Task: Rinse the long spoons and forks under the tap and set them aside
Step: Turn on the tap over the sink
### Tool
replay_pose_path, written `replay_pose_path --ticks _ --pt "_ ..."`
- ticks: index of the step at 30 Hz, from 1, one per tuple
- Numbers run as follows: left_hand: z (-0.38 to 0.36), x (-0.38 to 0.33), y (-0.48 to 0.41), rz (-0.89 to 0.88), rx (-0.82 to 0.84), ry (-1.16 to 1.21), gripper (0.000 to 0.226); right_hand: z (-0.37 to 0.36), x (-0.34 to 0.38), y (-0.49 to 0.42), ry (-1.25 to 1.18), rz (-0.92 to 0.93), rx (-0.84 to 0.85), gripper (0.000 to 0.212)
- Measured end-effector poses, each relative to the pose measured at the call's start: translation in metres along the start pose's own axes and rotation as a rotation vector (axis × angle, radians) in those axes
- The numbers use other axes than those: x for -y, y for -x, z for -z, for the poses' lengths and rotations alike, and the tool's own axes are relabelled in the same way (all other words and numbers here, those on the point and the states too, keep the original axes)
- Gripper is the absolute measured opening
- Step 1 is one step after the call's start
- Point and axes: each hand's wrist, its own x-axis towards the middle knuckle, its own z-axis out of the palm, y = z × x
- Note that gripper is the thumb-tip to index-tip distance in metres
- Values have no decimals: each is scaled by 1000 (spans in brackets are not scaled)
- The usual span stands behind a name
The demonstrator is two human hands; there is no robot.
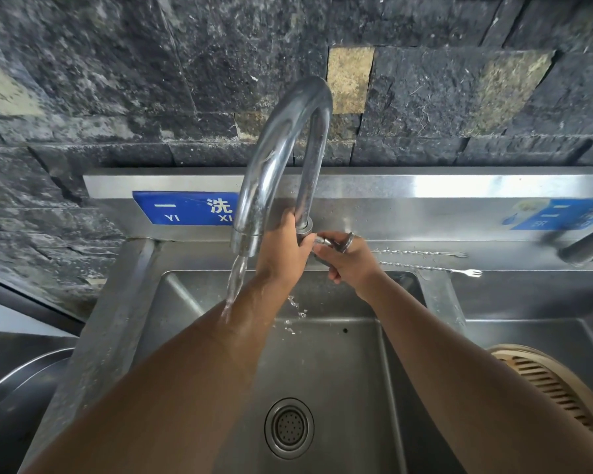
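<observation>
A curved chrome tap (281, 142) arches over a steel sink (322, 371), and water (236, 282) runs from its spout onto my left forearm. My left hand (285, 248) grips the base of the tap's upright pipe. My right hand (348, 260) is closed on the tap's handle (326, 241) just right of that base. Two long thin twisted forks lie on the ledge behind the sink, to the right of my hands: the far fork (425, 253) and the near fork (435, 267), tines pointing right.
A rough dark stone wall (151, 80) rises behind the sink. Blue signs (185, 206) are stuck on the steel backsplash. A second basin on the right holds a bamboo steamer lid (548, 381). A steel pot (18, 398) sits at the lower left. The drain (289, 427) is open.
</observation>
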Motion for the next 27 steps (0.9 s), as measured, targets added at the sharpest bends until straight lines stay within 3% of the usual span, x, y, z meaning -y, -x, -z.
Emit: replay_pose_path --ticks 6,9,12,15,17,19,24,27 --pt "16 -18 5 78 163 78 36 0 15 12 -50 -122 -21 24" --pt "24 -21 11 115 216 91 44 4 25 25 -145 -205 -79 38" --pt "31 -25 24 170 187 42 49 15 29 41 -44 -225 -77 46" --pt "26 -20 47 180 185 -26 47 33 21 56 68 -228 -110 42" --pt "17 -18 64 239 284 -77 36 47 13 64 205 -222 -137 31" --pt "4 -17 78 275 408 -130 42 62 3 69 359 -219 -165 22" --pt "-33 -27 93 -21 509 -208 48 110 -17 67 722 -182 -195 18" --pt "-57 -30 89 -164 511 -291 68 134 -24 54 818 -90 -198 25"
